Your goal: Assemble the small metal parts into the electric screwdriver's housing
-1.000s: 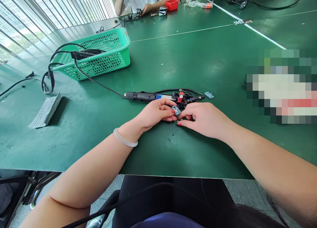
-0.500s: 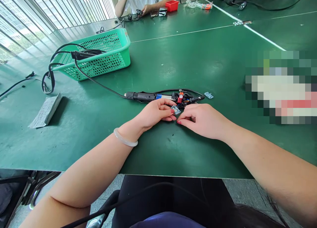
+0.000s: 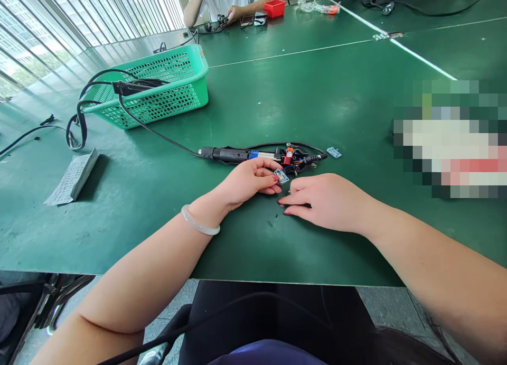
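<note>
Board (image 3: 282,177): pinched between thumb and fingers of left hand (image 3: 250,184), just on near side of tool (image 3: 229,155).
Right hand (image 3: 330,202): near side of tool, apart from left; thumb and finger slightly parted, can't tell if they hold anything.
Second board (image 3: 334,152): loose, just off tool's right end.
Grip: I'd hold board by edges only, off its face, clear of tool's wires (image 3: 304,160).

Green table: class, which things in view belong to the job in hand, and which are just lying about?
Likely the job: small plate in the left hand; black tool; second plate.
Likely lying about: folded paper; red box; plastic wrapping.
</note>
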Demonstrator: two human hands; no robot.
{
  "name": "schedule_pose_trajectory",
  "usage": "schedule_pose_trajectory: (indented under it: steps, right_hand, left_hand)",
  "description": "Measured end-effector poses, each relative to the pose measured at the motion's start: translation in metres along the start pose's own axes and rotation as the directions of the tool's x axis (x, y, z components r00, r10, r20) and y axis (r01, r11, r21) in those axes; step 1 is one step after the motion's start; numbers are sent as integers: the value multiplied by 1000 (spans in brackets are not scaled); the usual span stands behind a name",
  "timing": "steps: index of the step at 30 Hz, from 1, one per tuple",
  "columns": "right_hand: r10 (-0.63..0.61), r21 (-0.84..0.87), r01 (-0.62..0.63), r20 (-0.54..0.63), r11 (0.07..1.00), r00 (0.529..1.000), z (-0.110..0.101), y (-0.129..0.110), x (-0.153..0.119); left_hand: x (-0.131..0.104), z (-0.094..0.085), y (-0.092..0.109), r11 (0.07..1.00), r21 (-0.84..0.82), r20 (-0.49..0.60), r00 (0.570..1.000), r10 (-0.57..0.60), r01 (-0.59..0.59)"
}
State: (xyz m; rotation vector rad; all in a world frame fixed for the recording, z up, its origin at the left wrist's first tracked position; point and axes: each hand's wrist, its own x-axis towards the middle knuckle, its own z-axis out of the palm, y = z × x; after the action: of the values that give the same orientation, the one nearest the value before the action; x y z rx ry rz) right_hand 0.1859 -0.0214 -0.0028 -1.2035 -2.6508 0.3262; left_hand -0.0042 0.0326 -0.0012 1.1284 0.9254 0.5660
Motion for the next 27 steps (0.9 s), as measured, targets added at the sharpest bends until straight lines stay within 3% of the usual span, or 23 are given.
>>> schedule_pose_trajectory:
  steps: [7, 15, 22, 27]
  right_hand:
    - [-19, 11, 20, -59, 1000, 998, 1, -4, 2]
    - [18, 48, -16, -39, 999, 999, 4, -5, 6]
    - [4, -18, -4, -30, 1000, 1000, 7, -7, 7]
    - [6, 69, -2, -62, 998, 998, 1, 0, 3]
  left_hand:
    - [0, 1, 0, 1000, 12, -3, 1000, 4, -4]
    - [-1, 1, 0, 1000, 13, 5, 1000, 5, -5]
    - [0, 1, 0, 1000, 10, -6, 1000, 8, -8]
    - [-1, 1, 1, 1000, 22, -3, 1000, 7, -7]
